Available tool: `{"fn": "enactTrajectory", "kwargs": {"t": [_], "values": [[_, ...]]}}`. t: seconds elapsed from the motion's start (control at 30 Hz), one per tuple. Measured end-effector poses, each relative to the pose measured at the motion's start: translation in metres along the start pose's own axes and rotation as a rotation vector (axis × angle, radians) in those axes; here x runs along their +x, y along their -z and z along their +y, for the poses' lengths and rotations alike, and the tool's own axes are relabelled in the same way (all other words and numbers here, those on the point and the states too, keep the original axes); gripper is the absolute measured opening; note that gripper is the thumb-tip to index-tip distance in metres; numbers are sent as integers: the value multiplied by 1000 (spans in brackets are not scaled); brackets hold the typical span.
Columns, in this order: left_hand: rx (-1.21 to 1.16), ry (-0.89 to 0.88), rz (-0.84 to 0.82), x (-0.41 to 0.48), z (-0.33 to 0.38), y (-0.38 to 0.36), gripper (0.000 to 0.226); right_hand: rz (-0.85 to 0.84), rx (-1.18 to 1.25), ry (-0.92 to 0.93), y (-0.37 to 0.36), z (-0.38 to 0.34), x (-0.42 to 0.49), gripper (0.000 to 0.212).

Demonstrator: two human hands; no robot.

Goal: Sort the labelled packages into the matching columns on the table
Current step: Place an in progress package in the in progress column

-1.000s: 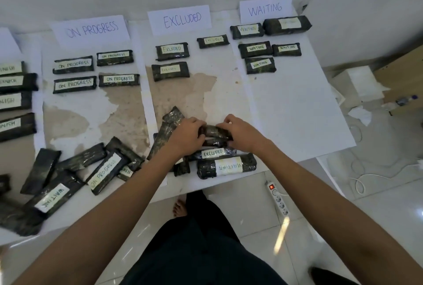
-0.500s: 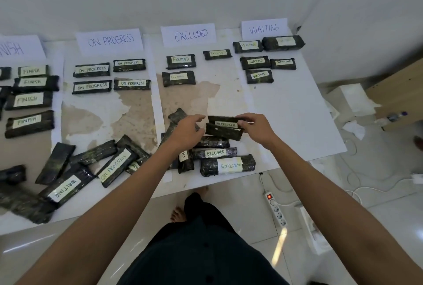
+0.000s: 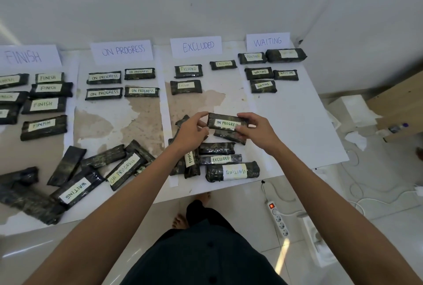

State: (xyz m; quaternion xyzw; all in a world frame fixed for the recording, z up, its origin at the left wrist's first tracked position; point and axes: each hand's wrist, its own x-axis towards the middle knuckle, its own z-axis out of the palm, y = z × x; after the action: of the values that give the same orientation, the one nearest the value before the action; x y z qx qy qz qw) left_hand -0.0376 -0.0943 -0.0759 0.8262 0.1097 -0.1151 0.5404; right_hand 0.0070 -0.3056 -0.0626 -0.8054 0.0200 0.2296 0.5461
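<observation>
Package (image 3: pixel 226 122) labelled ON PROGRESS is held at frame centre, over the loose pile (image 3: pixel 215 159) on the bench (image 3: pixel 297 124). Fingers of the left hand (image 3: pixel 191 131) pinch its left end; fingers of the right hand (image 3: pixel 257 130) grasp its right end.

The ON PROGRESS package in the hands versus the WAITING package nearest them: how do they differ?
The ON PROGRESS package is held up between the left hand and right hand; the WAITING package lies on the table. ON PROGRESS reads upright, WAITING upside down. The WAITING package looks bulkier. Both are dark wraps with pale labels.
</observation>
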Motion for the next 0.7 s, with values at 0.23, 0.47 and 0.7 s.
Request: {"fn": "enactTrajectory", "kwargs": {"t": [0.23, 0.47, 0.7], "values": [[-51, 26, 81, -7, -5, 17, 45, -27, -503, 265, -19, -24, 7, 49], [-56, 54, 178, -22, -23, 56, 43, -121, -983, 507, -60, -49, 22, 55], [184, 51, 257, -22, -62, 109, 45, -194, -1026, 561, -120, -76, 61, 52]]}}
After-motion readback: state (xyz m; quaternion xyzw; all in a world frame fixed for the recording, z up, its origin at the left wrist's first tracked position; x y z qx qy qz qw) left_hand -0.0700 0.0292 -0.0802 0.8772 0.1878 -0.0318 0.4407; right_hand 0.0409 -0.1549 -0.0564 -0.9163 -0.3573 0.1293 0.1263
